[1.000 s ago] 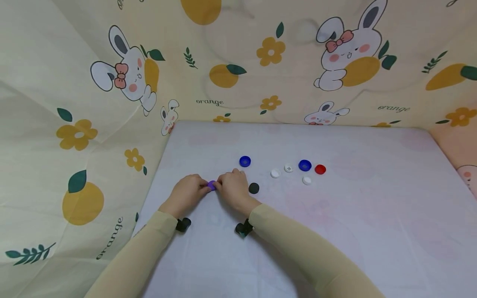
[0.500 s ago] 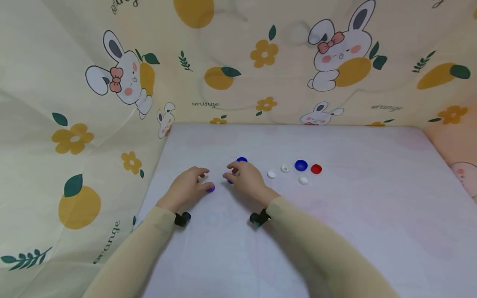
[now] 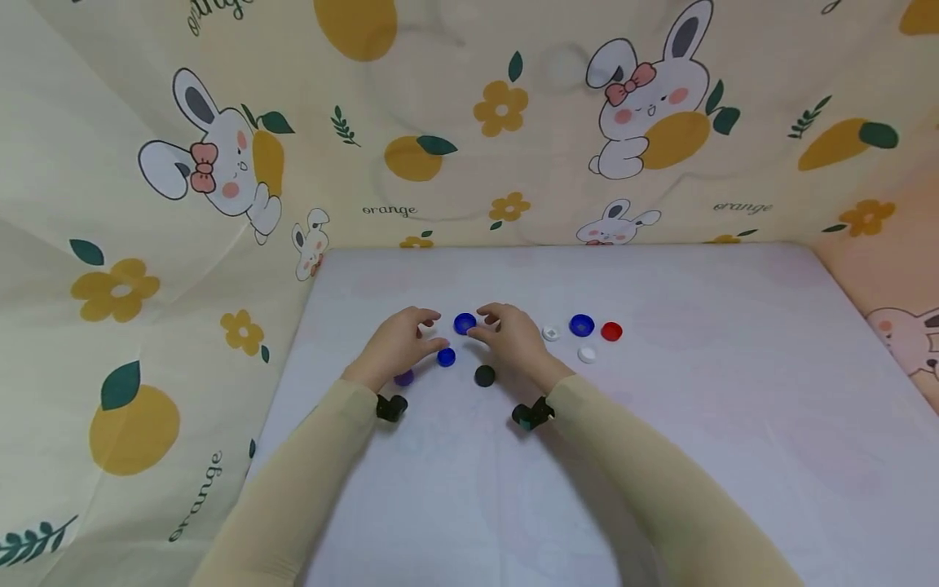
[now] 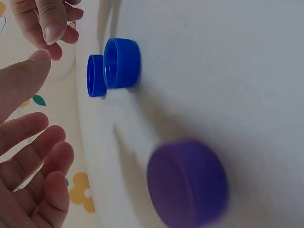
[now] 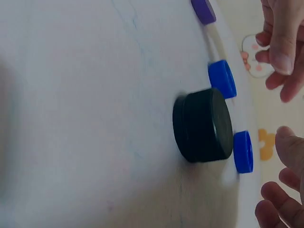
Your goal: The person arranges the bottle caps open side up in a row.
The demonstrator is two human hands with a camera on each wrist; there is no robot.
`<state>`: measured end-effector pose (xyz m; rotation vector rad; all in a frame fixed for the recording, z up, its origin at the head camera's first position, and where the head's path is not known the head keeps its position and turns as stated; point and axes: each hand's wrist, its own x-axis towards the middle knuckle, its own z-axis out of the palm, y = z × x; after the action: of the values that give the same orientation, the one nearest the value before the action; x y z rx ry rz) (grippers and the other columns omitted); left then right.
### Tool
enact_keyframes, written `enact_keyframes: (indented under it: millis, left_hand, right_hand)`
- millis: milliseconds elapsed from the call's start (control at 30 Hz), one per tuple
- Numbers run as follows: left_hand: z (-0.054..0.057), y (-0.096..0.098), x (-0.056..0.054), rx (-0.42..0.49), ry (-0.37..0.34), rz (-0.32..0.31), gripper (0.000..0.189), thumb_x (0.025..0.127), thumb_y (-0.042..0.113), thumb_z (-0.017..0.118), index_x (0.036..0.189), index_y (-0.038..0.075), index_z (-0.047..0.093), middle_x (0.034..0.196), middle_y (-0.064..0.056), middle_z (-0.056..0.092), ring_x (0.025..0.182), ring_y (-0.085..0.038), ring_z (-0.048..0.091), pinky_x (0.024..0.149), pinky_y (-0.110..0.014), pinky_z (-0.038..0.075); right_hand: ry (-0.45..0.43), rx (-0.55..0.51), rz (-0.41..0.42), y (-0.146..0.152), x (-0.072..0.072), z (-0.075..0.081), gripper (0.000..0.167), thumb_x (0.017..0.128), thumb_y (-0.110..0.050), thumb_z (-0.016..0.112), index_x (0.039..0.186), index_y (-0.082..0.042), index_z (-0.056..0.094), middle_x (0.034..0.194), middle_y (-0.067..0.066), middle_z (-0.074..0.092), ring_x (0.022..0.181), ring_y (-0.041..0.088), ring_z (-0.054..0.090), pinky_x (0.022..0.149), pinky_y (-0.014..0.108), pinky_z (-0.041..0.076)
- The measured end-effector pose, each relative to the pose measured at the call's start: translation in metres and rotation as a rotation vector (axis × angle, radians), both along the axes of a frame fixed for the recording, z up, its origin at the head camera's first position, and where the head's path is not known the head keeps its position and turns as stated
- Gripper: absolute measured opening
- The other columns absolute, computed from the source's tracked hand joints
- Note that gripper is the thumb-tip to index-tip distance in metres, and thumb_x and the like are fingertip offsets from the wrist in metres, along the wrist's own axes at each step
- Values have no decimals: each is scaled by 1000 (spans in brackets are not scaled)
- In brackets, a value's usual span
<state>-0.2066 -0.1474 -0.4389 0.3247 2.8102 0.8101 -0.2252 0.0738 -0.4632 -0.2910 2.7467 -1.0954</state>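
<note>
My left hand [image 3: 396, 346] hovers over the table with fingers apart and nothing in them. The small blue bottle cap [image 3: 446, 357] lies just by its thumb, and the purple bottle cap [image 3: 403, 377] sits below its palm, standing large in the left wrist view. Opposite, my right hand [image 3: 517, 346] is also spread and holds nothing. A wider blue bottle cap [image 3: 465, 324] rests between the two hands, near the right thumb; contact cannot be told. The black bottle cap [image 5: 203, 126] lies on the table left of the right wrist, seen closely in the right wrist view.
To the right of my right hand lie white caps [image 3: 551, 333], another blue cap [image 3: 582, 325] and a red cap [image 3: 612, 331]. The pale table [image 3: 660, 456] ends at a printed rabbit-and-orange cloth [image 3: 455, 196] behind and on the left.
Both hands pinched the purple cap a second ago and have let it go. They moved apart and forward to either side of the wider blue cap. The head view has shifted slightly.
</note>
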Motion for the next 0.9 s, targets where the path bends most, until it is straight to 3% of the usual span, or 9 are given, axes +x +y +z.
enact_keyframes:
  millis: [233,433,600,800,900]
  left_hand:
    - [-8,12,-21,27,-22,-7,54,88,39,71,133,13,57,119,-5,61,100,-20,56,85,-39,48]
    - [-20,15,-34,53,-72,42,52,88,38,72,133,16,58,119,-2,60,103,-18,55,92,-39,46]
    - [-26,18,-38,58,-98,27,48,88,36,72,131,16,60,118,-2,61,104,-19,56,93,-40,45]
    - [-24,23,-38,64,-139,22,50,90,35,70,135,17,57,133,-3,57,125,-24,49,104,-44,37]
    - [-23,24,-37,58,-158,15,48,90,33,70,134,16,58,133,-3,58,128,-25,46,106,-45,35]
  right_hand:
    - [-49,-5,-2,-4,-11,-5,51,87,-38,73,130,-16,59,114,4,62,99,20,58,83,38,49]
    - [-35,40,18,-9,-16,-10,50,87,-36,73,129,-12,59,112,6,64,102,23,58,90,40,46]
    - [-40,39,18,-9,-17,-13,50,87,-35,73,128,-11,59,111,6,64,104,24,58,92,41,45]
    - [-65,9,4,-9,-20,-15,46,88,-31,73,127,-11,60,111,7,64,102,24,58,91,41,45]
    - [-67,-10,3,-9,-22,-17,40,88,-28,72,124,-12,63,109,6,63,100,23,58,90,41,45]
